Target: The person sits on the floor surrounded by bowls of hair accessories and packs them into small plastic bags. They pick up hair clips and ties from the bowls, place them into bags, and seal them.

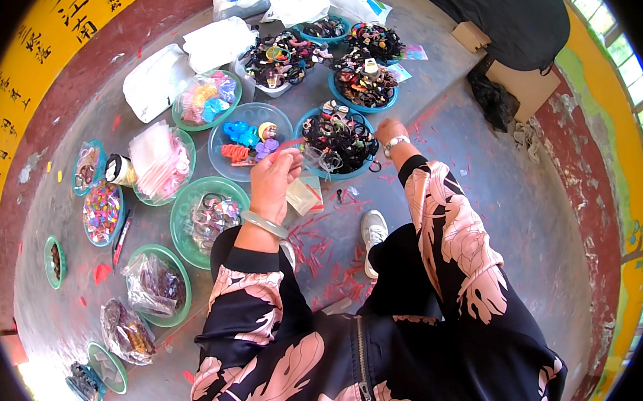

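Note:
My left hand (274, 180), with a pale bangle on its wrist, is raised with the fingers pinched together. A thin pinkish, see-through strip seems to show by its fingertips, too blurred to name. To the right, my right hand (391, 131) is closed beside a blue bowl (335, 176) heaped with black hair ties (340, 139); what its fingers hold, if anything, is hidden. Just behind my left hand stands a clear blue bowl (222, 163) with bright blue, orange and purple pieces. A small cream box (305, 196) lies below the hands on the floor.
More bowls of hair ties (278, 58) stand at the back. On the left are pink plastic bags (161, 161), a tray of colourful pieces (103, 211), a green bowl (177, 218) and bagged goods (127, 332). Red scraps (314, 253) litter the floor by my shoes (374, 234).

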The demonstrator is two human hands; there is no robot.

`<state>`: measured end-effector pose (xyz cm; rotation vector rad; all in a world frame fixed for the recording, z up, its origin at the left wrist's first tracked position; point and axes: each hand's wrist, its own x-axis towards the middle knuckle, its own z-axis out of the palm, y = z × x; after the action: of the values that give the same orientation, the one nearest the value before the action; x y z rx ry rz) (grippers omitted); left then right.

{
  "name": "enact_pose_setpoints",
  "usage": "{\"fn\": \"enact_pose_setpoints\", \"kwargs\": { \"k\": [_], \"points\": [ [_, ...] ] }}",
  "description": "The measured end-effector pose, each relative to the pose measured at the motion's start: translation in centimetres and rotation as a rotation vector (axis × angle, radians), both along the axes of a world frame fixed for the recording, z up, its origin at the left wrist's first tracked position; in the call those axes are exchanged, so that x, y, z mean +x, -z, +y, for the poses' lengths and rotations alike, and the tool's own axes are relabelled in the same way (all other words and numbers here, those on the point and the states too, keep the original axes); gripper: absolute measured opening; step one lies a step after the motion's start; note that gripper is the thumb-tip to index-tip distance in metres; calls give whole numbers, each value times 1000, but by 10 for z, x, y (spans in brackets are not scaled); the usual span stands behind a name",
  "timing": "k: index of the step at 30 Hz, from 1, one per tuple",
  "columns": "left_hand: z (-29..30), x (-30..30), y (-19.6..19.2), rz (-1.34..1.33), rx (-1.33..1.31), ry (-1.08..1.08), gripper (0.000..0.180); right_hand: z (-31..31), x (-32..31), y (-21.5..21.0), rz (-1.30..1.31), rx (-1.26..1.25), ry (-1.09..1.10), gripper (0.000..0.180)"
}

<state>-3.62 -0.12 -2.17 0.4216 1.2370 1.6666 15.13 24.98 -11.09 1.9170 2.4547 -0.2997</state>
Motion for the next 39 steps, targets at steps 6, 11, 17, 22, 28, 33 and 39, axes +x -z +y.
{"fn": "enact_pose_setpoints", "kwargs": {
  "k": [6,11,17,22,28,33,39],
  "points": [
    [-1,1,1,13,8,7,21,-7,3,33,-87,-235,101,44],
    [-1,-1,4,6,2,0,21,-4,-1,33,171,-7,-26,32],
    [-2,-2,5,14,16,18,20,1,-11,2,1052,-434,200,18],
    [-1,-3,4,10,-4,12,19,-7,-26,-29,1293,-601,184,15],
    [-2,-5,5,16,-12,2,20,-19,-39,-40,1411,-693,105,15],
    [0,-3,6,17,-8,8,20,-18,-44,-28,1450,-669,75,17],
    [-2,-5,8,24,-6,-13,21,-6,-35,-15,1234,-806,134,19]
  ]
}}
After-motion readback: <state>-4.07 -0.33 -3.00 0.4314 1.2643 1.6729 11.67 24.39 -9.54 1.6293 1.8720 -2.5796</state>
